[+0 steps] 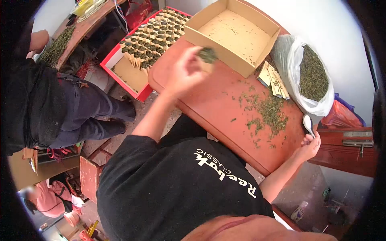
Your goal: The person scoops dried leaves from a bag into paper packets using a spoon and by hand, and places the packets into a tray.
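My left hand (187,74), blurred by motion, is raised over the left part of the red-brown table (193,96). It pinches a small paper packet (207,55) with dark green leaves at its top. At the table's right edge my right hand (309,145) is closed around the handle of a white spoon (308,123), whose bowl points away from me. Loose green leaf bits (269,114) lie scattered on the tabletop. Beyond them are flat paper packets (274,82) and a clear plastic bag (297,86) full of dried leaves.
A cardboard box (231,32) with a few crumbs stands at the table's back. Left of it, a red-rimmed box (140,94) holds several rows of filled packets. A co-worker (44,104) stands at left by another table (86,30). Another person (50,197) is at lower left.
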`<state>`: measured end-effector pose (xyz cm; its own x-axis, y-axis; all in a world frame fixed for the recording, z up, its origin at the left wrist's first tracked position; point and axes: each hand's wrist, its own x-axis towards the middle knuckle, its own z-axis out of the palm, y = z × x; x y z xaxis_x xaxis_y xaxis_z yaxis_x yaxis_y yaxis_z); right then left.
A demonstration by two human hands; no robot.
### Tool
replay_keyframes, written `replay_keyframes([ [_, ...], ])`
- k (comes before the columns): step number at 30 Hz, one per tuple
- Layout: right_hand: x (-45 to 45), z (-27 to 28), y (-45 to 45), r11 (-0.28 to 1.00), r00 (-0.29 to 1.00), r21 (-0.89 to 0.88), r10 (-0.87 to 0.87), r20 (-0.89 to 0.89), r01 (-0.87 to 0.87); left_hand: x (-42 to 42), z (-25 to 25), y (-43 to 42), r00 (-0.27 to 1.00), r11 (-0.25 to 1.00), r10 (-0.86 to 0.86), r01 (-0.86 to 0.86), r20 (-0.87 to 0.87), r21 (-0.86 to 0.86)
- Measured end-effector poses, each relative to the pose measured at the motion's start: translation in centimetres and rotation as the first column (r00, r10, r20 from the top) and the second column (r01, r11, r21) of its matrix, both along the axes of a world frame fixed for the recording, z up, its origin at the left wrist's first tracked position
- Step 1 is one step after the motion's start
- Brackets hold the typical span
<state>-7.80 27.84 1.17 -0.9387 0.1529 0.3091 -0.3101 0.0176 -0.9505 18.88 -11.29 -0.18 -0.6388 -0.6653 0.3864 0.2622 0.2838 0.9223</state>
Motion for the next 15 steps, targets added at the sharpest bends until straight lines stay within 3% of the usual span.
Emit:
replay_keyframes([
  [1,0.0,-0.1,0.0,1.000,1.000,-0.004,0.009,-0.004,-0.009,1.8,0.3,-1.2,0.997,0.990,0.048,-0.040,-0.053,0.134],
  [2,-0.1,-0.2,0.1,1.000,1.000,-0.005,0.017,-0.008,-0.017,3.6,-1.3,-3.6,0.983,0.981,0.180,-0.178,-0.030,0.074],
  [3,-0.6,-0.6,0.4,1.000,1.000,-0.010,0.026,-0.010,-0.027,5.1,-2.9,-6.0,0.952,0.947,0.299,-0.288,-0.061,0.145],
  [4,-0.7,-0.7,0.3,0.999,0.999,-0.012,0.039,-0.010,-0.039,6.8,-3.2,-7.7,0.912,0.905,0.409,-0.409,0.020,0.121],
  [7,-0.9,-0.8,0.2,0.998,0.998,0.000,0.064,-0.015,-0.064,12.0,-6.2,-12.9,0.787,0.788,0.607,-0.614,0.106,0.046],
  [10,-1.1,-1.2,0.1,0.998,0.998,0.032,0.059,-0.017,-0.059,15.7,-11.0,-18.6,0.663,0.664,0.737,-0.747,0.128,0.047],
  [13,-1.1,-1.1,-0.1,0.997,0.999,0.057,0.045,0.001,-0.045,19.0,-16.5,-25.4,0.492,0.518,0.851,-0.843,0.181,-0.144],
  [15,-1.1,-1.2,-0.2,0.997,1.000,0.069,0.019,0.016,-0.020,19.3,-17.5,-27.9,0.425,0.456,0.869,-0.887,0.252,-0.078],
])
